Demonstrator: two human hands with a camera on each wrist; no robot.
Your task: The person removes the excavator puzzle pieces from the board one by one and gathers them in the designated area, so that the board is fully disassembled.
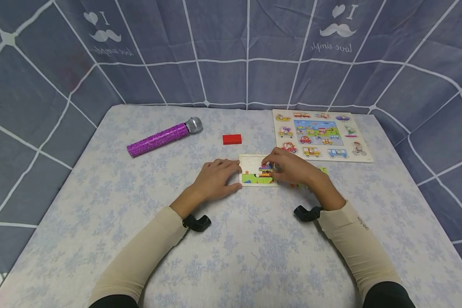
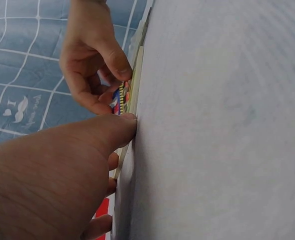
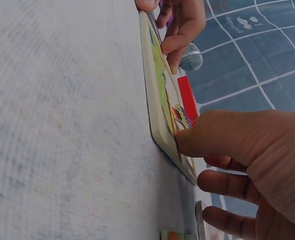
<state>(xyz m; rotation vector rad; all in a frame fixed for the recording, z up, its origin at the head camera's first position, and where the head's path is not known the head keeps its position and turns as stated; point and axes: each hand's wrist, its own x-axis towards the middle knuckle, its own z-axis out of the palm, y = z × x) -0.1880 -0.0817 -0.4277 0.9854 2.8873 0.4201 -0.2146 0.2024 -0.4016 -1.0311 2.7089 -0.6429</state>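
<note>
A small wooden jigsaw tray [image 1: 248, 184] lies on the table, its picture partly filled with green ground pieces. My left hand [image 1: 217, 179] holds the tray's left end, thumb at the near corner and fingers at the far one. Over the tray's right part, my right hand [image 1: 294, 169] pinches a colourful puzzle piece [image 1: 265, 168] between thumb and fingers. In the left wrist view, this piece [image 2: 121, 97] shows striped edges low over the tray. The right wrist view shows my right thumb [image 3: 190, 142] right at the tray's inner edge. My fingers hide part of the piece.
Loose puzzle pieces [image 1: 322, 170] lie beside and partly under my right hand. Behind it is a larger vehicle picture board [image 1: 359, 132]. A red block [image 1: 232, 139] sits beyond the tray, and a purple glitter microphone [image 1: 159, 140] lies back left. A tiled-pattern curtain [image 1: 223, 81] borders the table.
</note>
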